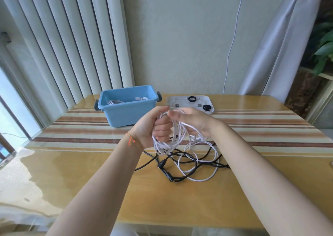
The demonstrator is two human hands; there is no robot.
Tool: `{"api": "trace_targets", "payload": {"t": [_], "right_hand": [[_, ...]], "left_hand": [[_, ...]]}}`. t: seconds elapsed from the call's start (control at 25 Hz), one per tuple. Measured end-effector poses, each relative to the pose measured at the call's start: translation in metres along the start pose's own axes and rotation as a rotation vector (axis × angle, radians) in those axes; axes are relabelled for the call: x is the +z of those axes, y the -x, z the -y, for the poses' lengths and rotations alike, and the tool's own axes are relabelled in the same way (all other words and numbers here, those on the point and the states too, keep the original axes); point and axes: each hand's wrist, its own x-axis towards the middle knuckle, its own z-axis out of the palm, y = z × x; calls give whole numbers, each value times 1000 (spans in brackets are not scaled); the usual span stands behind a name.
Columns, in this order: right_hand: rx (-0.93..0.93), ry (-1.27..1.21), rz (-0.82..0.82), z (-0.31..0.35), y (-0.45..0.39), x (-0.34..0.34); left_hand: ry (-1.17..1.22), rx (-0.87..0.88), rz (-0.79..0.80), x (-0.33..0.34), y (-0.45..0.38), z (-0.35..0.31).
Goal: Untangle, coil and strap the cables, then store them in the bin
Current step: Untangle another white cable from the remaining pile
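- While the left hand [152, 127] curls its fingers round a bundle of white cable [168, 142] just above the middle of the frame, the loops hang below its fist, clear of the table [108, 181].
- The right hand [191, 121] sits just beside the left, right of centre; it is blurred, its fingers loosely bent with strands of the white cable running across and under the palm, so whether it truly pinches them I cannot tell.
- The rest of the white cable trails down to the table below the hands, lying in slack round loops tangled with one black cable [182, 165], thicker, with a dark plug end.
- The blue bin [126, 113] stands on the table in the upper middle, left of the hands: smooth plastic, rectangular, with two grey side handles, and one coiled white cable [115, 102] inside.
- A white lid [183, 100] lies flat to the right of the bin, carrying two black strap rings [191, 98].
- The table is glossy yellow wood with a striped cloth under glass.
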Motion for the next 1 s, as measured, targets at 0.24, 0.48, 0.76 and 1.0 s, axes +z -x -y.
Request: {"api": "trace_targets", "payload": {"t": [0.24,0.48,0.76,1.0], "right_hand": [[91,216,67,2,7,-6],[123,241,-62,-4,4,-10],[-15,112,-141,-22,-3,-7],[275,721,143,-38,-2,-30]], "left_hand": [[1,154,-259,-7,8,-1],[-34,98,-257,-4,6,4],[527,124,301,-4,-2,9],[791,436,-502,-23,4,0]]}}
